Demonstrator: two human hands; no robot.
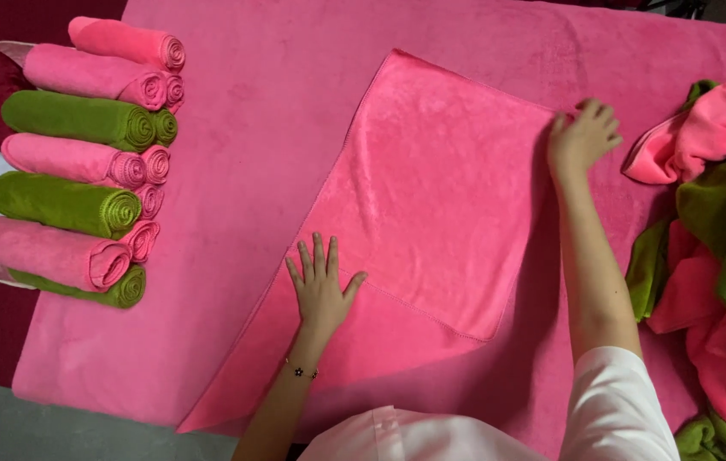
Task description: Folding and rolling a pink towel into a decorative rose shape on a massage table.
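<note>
Pink towel (431, 205) lies folded, mid-table, skewed: far-left corner points far, near edge runs down to the table's near side. Folded top layer ends in a stitched hem that crosses from near the left hand toward the near right.

Left hand (320, 286) is flat, fingers spread wide, palm down on the towel close to its left edge. It holds nothing. Right hand (581, 137) is at the towel's far-right corner, fingers curled; probably pinching the edge, can't confirm from this angle.

Open room: wide bare strip of the pink table cover (252, 94) between the towel and the rolls at left, more at the far side. Right side is tight.

Rolled towels (81, 162) are stacked at the left edge, pink and green, tight spirals with ends facing right. Loose heap of towels (722, 239) at the right edge, crumpled, same colours. All of it is plush, short-pile cloth with a soft sheen.
</note>
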